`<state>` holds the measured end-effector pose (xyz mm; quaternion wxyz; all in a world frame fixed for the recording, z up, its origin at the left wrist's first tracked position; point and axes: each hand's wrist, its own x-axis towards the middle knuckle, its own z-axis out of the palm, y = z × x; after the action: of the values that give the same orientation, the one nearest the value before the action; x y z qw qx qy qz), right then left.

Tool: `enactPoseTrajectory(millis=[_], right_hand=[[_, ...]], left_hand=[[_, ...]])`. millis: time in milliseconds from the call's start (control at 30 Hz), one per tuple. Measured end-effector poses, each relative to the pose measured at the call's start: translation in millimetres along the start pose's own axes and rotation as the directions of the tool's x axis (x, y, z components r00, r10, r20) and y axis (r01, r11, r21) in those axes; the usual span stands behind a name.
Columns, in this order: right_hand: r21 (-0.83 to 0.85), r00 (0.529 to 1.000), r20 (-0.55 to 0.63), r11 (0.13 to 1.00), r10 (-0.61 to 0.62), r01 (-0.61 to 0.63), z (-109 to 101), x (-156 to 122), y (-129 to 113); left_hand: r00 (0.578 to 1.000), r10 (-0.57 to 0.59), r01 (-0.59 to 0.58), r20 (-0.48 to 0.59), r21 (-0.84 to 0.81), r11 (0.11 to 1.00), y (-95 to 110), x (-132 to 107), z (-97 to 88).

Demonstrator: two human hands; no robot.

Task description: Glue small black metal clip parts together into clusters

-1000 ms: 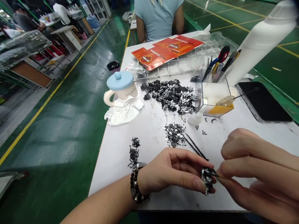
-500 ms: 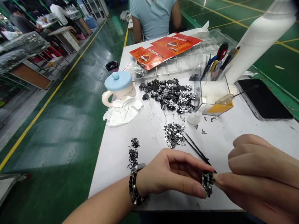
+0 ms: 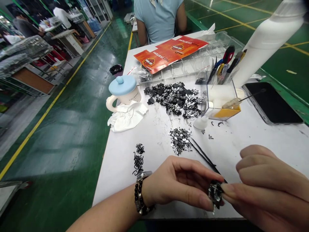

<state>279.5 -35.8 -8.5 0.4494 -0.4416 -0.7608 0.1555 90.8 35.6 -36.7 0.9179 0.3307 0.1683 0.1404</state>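
Observation:
My left hand [image 3: 178, 183] pinches a small black and silver metal part [image 3: 214, 192] between thumb and fingers, low over the near edge of the white table [image 3: 125, 154]. My right hand [image 3: 267, 187] meets it from the right, thumb and forefinger pressed against the same part. Black tweezers [image 3: 202, 156] lie on the table just beyond my hands. A small heap of shiny silver pieces [image 3: 180, 140] sits ahead of them, and a larger pile of black parts [image 3: 177, 98] lies farther back. Tiny black bits [image 3: 138, 158] are scattered near my left wrist.
A mug with a blue lid [image 3: 124, 91] and a white cloth [image 3: 126, 116] stand at the left edge. A clear box [image 3: 220, 96] holds tools; a white lamp arm [image 3: 265, 40] rises at right beside a dark tablet [image 3: 271, 103]. Orange cartons [image 3: 169, 53] lie at the back, where a person [image 3: 159, 17] sits.
Both hands have sunk slightly toward the near edge, still pinched on the small part. My right hand's fingers have shifted a little lower and to the right.

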Motion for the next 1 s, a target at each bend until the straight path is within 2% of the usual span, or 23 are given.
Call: enactPoseTrajectory(millis=[100, 233, 300, 400, 500, 600, 733, 767, 900, 1000], right_hand=[[0.107, 0.978, 0.183, 0.991, -0.098, 0.079, -10, 8, 12], [0.262, 0.956, 0.295, 0.961, 0.004, -0.085, -15, 19, 19], [0.302, 0.934, 0.356, 0.945, 0.012, -0.127, -16, 23, 20], [0.359, 0.883, 0.469, 0.919, -0.026, -0.164, -17, 27, 21], [0.393, 0.83, 0.558, 0.885, -0.012, -0.251, -17, 28, 23], [0.444, 0.826, 0.563, 0.853, -0.028, -0.274, -17, 30, 24], [0.447, 0.791, 0.612, 0.821, 0.009, -0.355, -16, 31, 25], [0.464, 0.798, 0.603, 0.809, 0.01, -0.36, -15, 30, 26], [0.554, 0.878, 0.478, 0.781, -0.015, -0.288, -8, 25, 28], [0.569, 0.899, 0.437, 0.782, -0.023, -0.257, -6, 22, 27]], left_hand=[[0.999, 0.039, -0.039, 0.023, -0.008, 0.999, 1, 0, 1.0], [0.997, 0.071, -0.072, 0.011, 0.082, 0.994, 5, -1, 2.1], [0.998, 0.056, -0.056, -0.001, 0.158, 0.986, 8, -1, 2.4], [0.999, 0.051, -0.052, 0.01, 0.269, 0.962, 11, -1, 2.5], [0.998, 0.052, -0.056, 0.021, 0.324, 0.945, 12, 0, 2.7], [0.998, 0.058, -0.064, 0.031, 0.324, 0.944, 12, 0, 3.2], [0.995, 0.087, -0.098, 0.047, 0.32, 0.942, 12, 1, 3.6], [0.994, 0.094, -0.104, 0.049, 0.315, 0.943, 12, 1, 3.5], [0.993, 0.105, -0.115, 0.048, 0.289, 0.951, 12, 1, 2.7], [0.995, 0.091, -0.1, 0.047, 0.273, 0.957, 13, 0, 2.6]])
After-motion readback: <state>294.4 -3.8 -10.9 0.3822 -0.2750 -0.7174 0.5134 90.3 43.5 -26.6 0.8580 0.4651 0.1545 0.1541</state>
